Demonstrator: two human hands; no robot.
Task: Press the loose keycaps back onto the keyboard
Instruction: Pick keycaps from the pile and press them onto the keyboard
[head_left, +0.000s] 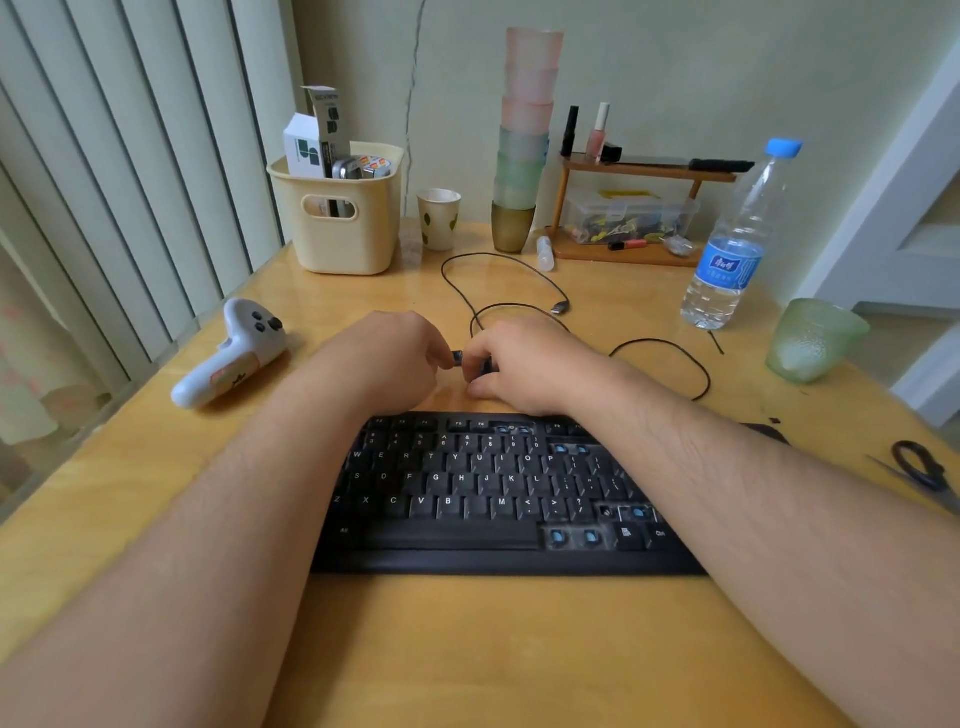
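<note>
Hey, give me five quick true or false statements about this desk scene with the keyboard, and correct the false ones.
1. The keyboard has bare sockets with blue stems showing. True.
2. Both hands rest on the space bar. False: they are beyond the keyboard's far edge, handling a small dark keycap.
3. The water bottle lies on its side. False: it stands upright.
4. A white controller lies left of the keyboard. True.
5. The scissors sit in the yellow basket. False: they lie on the table at the right edge.
</note>
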